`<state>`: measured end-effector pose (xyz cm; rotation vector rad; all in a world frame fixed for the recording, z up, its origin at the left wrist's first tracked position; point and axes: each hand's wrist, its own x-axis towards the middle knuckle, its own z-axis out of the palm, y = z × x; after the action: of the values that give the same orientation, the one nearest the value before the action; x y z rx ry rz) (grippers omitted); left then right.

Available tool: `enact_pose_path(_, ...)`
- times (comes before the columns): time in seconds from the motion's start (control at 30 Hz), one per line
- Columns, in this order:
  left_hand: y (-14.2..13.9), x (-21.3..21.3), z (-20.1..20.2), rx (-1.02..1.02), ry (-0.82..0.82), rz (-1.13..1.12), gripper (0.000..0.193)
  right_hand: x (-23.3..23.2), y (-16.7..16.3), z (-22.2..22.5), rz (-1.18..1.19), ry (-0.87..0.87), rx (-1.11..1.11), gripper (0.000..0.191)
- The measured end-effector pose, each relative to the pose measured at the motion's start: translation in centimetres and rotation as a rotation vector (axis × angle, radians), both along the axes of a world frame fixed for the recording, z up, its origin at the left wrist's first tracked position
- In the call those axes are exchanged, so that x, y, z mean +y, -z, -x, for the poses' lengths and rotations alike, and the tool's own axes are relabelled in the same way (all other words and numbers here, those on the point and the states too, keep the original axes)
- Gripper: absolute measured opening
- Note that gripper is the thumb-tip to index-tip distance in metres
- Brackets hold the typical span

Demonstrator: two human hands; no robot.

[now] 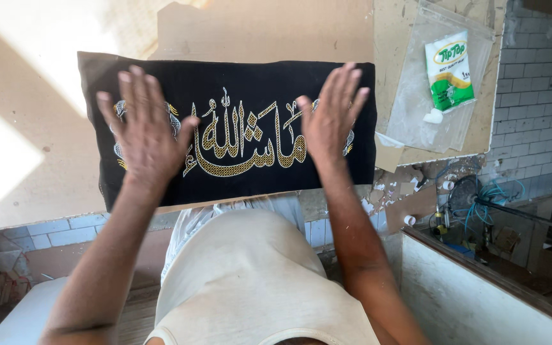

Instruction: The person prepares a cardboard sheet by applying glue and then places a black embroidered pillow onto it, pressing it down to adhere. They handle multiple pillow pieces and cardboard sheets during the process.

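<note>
Both hands are flat on a black cloth [231,128] with gold stitched lettering across its middle. The cloth is a long rectangle lying on a pale board [33,140] that serves as the worktop, with its near edge about level with the board's near edge.

The left hand [143,131] lies palm down on the left part of the cloth with its fingers spread wide, covering a small round ornament at that end. The right hand [330,118] lies palm down on the right part with its fingers straight and close together, pointing to the far side. Neither hand pinches or grips anything; they just press on the fabric. The gold lettering shows in the gap between them.

To the right, on a second scrap of board [391,25], there's a clear plastic bag [416,108] with a small green and white packet [450,69] on it, well apart from the right hand. Farther right is a white brick wall [538,115]. At near right sits a tangle of bluish wires [480,198] on a low ledge.
</note>
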<state>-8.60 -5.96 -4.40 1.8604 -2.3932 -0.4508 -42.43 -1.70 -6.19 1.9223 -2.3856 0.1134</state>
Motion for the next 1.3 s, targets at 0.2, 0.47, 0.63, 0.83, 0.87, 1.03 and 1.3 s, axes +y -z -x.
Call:
enact_pose_path(0.2,1.5,6.8,2.8,-0.042,0.191,-0.018,0.096,5.6,3.3,-8.1,-0.082,-0.330,-0.187,0.104)
enact_pose_path(0.47,-0.4,7.9,-5.8,0.100,-0.135,0.016,0.107,11.2,1.6,6.3,-0.062,0.106,-0.233,0.097)
enact_pose_path(0.63,-1.1,11.5,-5.1,0.071,-0.265,0.027,0.107,13.3,1.7,5.3,-0.090,0.093,-0.099,0.095)
enact_pose_path(0.83,0.7,20.9,-5.8,-0.041,-0.557,0.029,0.108,18.2,1.0,4.5,-0.120,0.068,-0.161,0.099)
enact_pose_path(0.87,1.4,22.5,-5.8,-0.026,-0.668,0.112,0.105,18.8,0.8,4.5,-0.123,0.069,-0.176,0.100)
enact_pose_path(1.03,4.8,28.1,-5.6,1.201,-1.567,0.047,0.064,18.8,-0.1,4.0,-0.155,0.014,-0.165,0.101)
enact_pose_path(1.3,4.4,26.4,-5.6,1.576,-1.416,0.155,0.031,12.2,-2.6,-6.8,-0.040,-0.527,-0.241,0.084)
